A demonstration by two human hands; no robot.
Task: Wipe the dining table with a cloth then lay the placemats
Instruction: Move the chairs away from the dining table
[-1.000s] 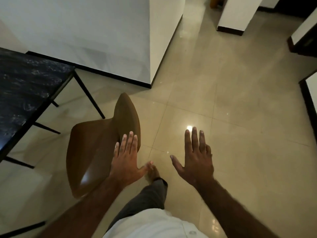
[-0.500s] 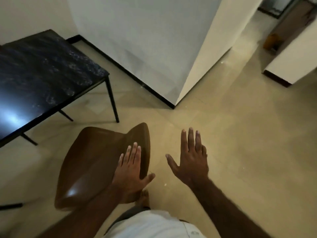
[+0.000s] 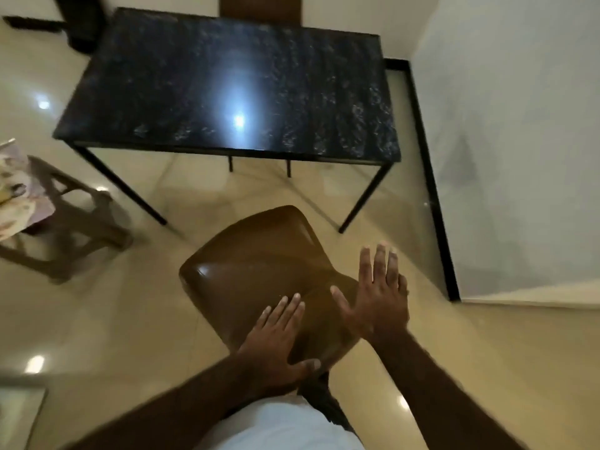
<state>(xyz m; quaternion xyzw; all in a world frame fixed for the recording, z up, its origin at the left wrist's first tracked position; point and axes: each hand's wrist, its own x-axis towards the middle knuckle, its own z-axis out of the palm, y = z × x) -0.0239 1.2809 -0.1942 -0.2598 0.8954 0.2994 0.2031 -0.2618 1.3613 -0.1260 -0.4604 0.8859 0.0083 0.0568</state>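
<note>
One dark marble-patterned tabletop (image 3: pixel 227 89) stands ahead of the person, its long axis running left to right, with nothing lying on it. Just short of its near edge is a brown chair (image 3: pixel 259 271). The left hand (image 3: pixel 276 345) rests flat on the chair back, grip wide and holding nothing. The right hand (image 3: pixel 378 297) hovers beside the chair, fingers spread, also empty. Beyond the near-left corner, patterned fabric (image 3: pixel 14 190), possibly cloth or placemats, sits on a stool (image 3: pixel 74 219); the left hand is nearer.

Glossy beige tile floor (image 3: pixel 107 319), white wall (image 3: pixel 519 125), brown chair (image 3: pixel 259 271)
</note>
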